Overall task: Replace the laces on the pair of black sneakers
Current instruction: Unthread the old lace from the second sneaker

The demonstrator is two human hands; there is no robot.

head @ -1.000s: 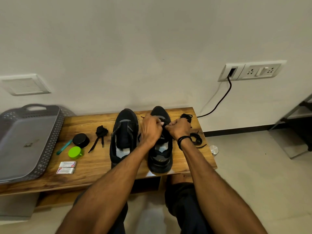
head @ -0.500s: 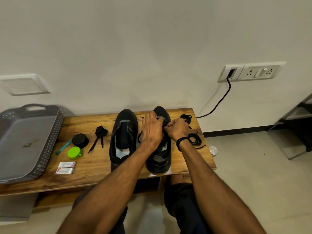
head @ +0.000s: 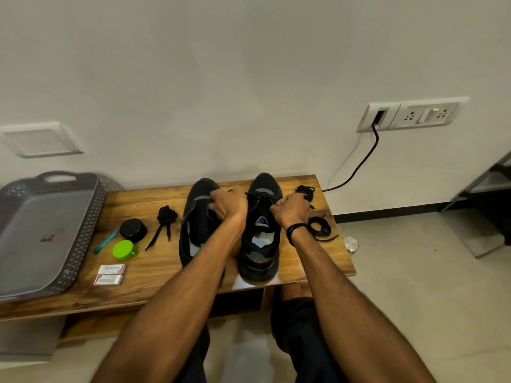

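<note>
Two black sneakers stand side by side on the wooden bench (head: 154, 261), toes toward the wall: the left sneaker (head: 197, 217) and the right sneaker (head: 261, 239). A black lace (head: 258, 199) runs across the right sneaker's front eyelets. My left hand (head: 228, 204) grips one end of it over the gap between the shoes. My right hand (head: 291, 208) pinches the other end at the shoe's right side. A bundled black lace (head: 165, 219) lies left of the shoes. Two loose black laces lie to the right, one coiled (head: 320, 228), one by the wall (head: 305, 190).
A grey perforated tray (head: 80, 233) sits at the bench's left end. Near it lie a black round tin (head: 133, 230), a green cap (head: 123, 249), a teal stick (head: 105, 241) and two small boxes (head: 110, 274). A black cable (head: 359, 164) hangs from the wall socket.
My hands were together over the right sneaker's laces; now they have pulled apart, left hand leftward and right hand rightward, drawing the lace taut across the shoe.
</note>
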